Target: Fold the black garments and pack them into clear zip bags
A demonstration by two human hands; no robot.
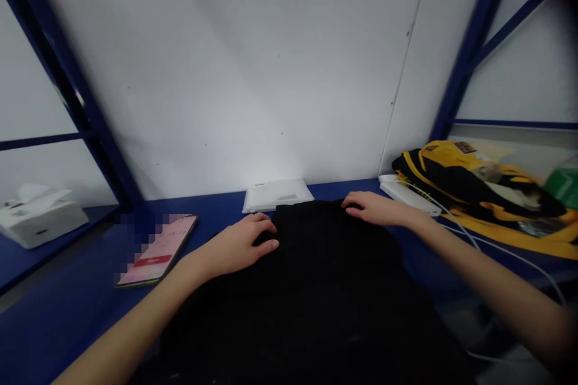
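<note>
A black cloth garment (311, 289) spreads across the blue desk in front of me and down towards my body. Its kind is hard to tell, because folds and seams are lost in the dark. My left hand (246, 243) rests at the garment's upper left, palm down, thumb apart from the bent fingers. At the upper right edge of the cloth lies my right hand (372, 207), fingertips touching it, with a gap between thumb and forefinger. Just beyond the garment's far edge is a flat white packet (276, 194).
A phone with a lit pink screen (162, 252) lies left of my left arm. Further left stands a white tissue box (43, 216). On the right are a white box-like device (409, 195), white cables (510, 252) and a yellow-and-black bag (478, 186). A white wall (271, 72) rises behind.
</note>
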